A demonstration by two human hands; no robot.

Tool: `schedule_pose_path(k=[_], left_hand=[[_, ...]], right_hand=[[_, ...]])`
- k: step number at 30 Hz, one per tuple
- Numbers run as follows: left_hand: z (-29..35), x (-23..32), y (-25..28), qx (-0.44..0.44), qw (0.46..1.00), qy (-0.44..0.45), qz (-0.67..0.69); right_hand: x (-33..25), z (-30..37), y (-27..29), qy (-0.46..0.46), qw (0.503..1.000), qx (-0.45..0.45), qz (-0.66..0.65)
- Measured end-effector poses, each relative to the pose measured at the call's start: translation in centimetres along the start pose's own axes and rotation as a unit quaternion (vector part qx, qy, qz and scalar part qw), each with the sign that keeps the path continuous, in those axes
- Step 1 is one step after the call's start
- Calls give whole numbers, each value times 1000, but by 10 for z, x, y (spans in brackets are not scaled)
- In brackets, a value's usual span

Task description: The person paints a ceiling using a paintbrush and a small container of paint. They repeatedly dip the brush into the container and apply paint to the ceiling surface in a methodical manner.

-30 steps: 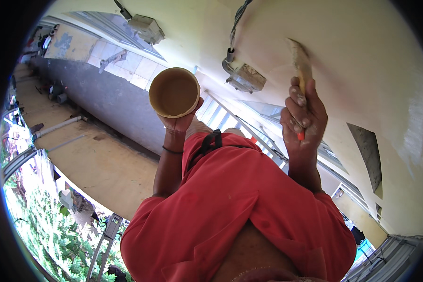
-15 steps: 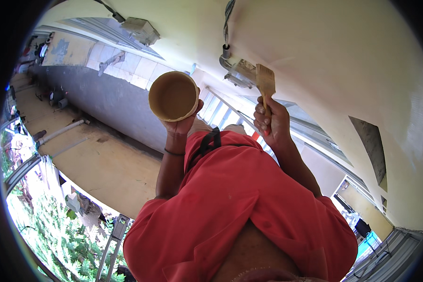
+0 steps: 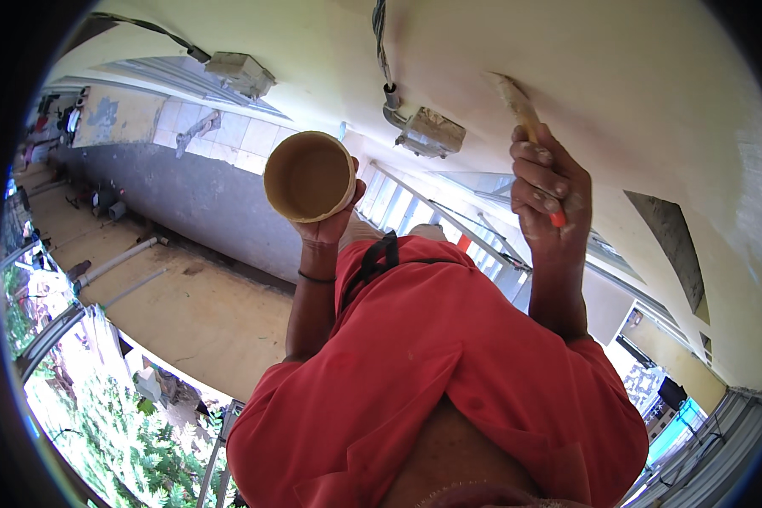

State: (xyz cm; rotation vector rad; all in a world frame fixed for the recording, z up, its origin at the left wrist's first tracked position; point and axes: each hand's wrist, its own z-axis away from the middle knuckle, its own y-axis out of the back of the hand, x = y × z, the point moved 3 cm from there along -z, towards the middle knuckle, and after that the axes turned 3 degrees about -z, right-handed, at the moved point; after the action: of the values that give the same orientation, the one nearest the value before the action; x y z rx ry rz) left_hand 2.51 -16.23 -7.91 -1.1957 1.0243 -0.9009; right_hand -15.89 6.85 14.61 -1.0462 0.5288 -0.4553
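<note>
A round tub point(image 3: 281, 196) with tan paint inside rests in my left hand point(image 3: 328, 222), whose fingers wrap round its side and underside. Raised on the right, my right hand point(image 3: 552, 184) is closed round the handle of a paintbrush point(image 3: 518, 103). Some orange-red of the handle's end shows below the fingers. The bristle tips touch or nearly touch the cream wall point(image 3: 601, 76); which of the two I cannot tell. Pale smears mark the fingers of that hand.
An electrical box point(image 3: 433, 133) with a conduit and twisted cable juts from the wall left of the brush. A second box point(image 3: 240, 74) sits farther left. A dark triangular patch point(image 3: 670, 241) lies at right. Pipes point(image 3: 123, 258) cross a ledge, with foliage point(image 3: 135, 449) beyond.
My right hand has moved up and to the right, bringing the paintbrush from near the electrical box to the wall, its bristles now edge-on. The tub has barely moved.
</note>
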Motion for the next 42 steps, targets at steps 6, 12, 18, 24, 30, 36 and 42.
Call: schedule_pose_path(k=[6,12,18,24,30,36,42], left_hand=[[1,5,5,11,1000,-2,-1],[7,7,8,25,1000,-9,-17],[13,8,17,50,998,-20,-24],[17,11,17,55,997,-39,-40],[20,18,22,50,997,-50,-39],[29,23,25,67,995,-69,-27],[25,19,25,35,998,-54,-5]], right_hand=[[2,47,-32,99,968,1,229],[28,51,31,32,927,74,365],[52,6,104,-34,918,195,344],[60,-31,106,-42,912,219,343],[61,-72,133,-109,928,124,335],[25,-84,184,-64,866,105,484],[12,-115,202,9,735,99,671]])
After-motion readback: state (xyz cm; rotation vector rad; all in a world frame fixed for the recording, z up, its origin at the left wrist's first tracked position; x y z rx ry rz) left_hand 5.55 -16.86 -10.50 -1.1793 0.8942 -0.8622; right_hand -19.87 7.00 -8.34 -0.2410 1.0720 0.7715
